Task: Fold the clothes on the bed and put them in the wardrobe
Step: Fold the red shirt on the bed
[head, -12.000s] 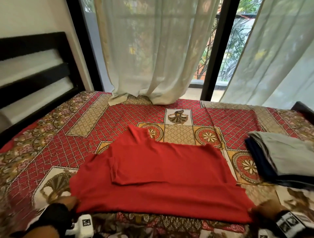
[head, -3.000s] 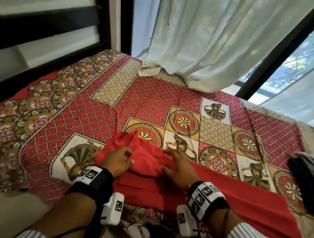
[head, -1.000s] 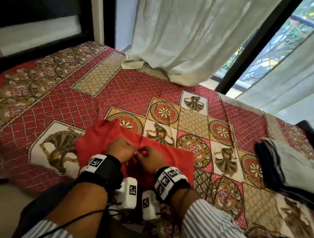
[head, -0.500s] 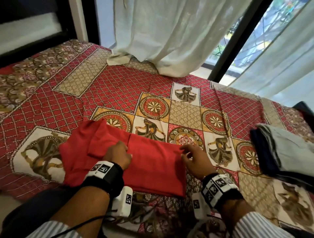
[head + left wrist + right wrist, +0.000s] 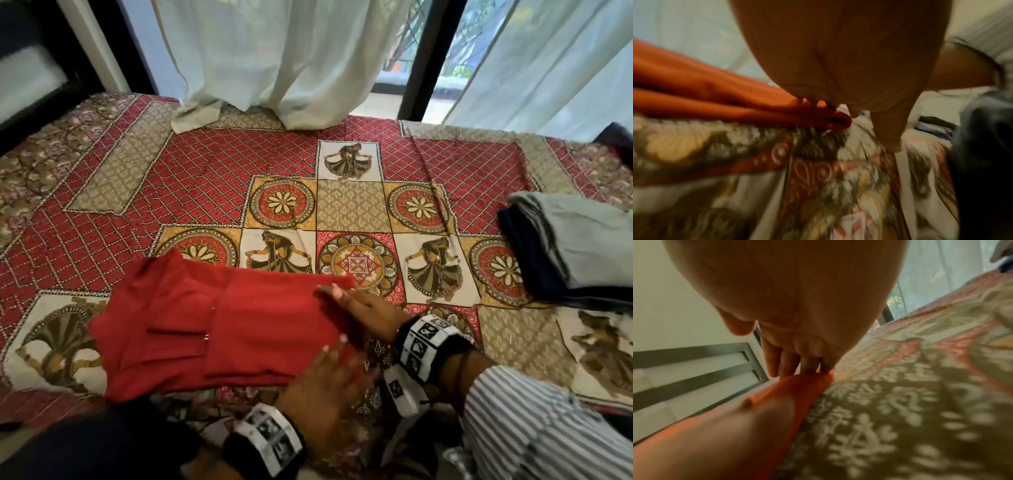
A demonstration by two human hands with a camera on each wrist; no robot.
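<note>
**A:** How many garments are on the bed?

**B:** One red garment, folded into a rough rectangle near the bed's front edge, left of the middle. Then a stack of folded clothes at the right edge, where I can count two layers: a grey one on top, a dark navy one under it. More may lie beneath; I cannot tell.

**A:** And the hands?

**B:** Two, both at the red garment's right end. The right hand lies at the far right corner of the fold with fingers stretched out flat on the cloth. In the right wrist view its fingertips touch the red edge. The left hand is at the near right corner, fingers reaching to the folded edge. That view is blurred, so whether it pinches the cloth or only touches it, I cannot tell.

**A:** Any writing or labels?

**B:** None legible. Each wrist carries one band with black-and-white square markers, but no words. The bedspread has printed dancers and flower medallions. I count four dancers in full and four flower rounds.

**A:** Behind the bed?

**B:** Two pale curtains, with a dark window post between them.
</note>
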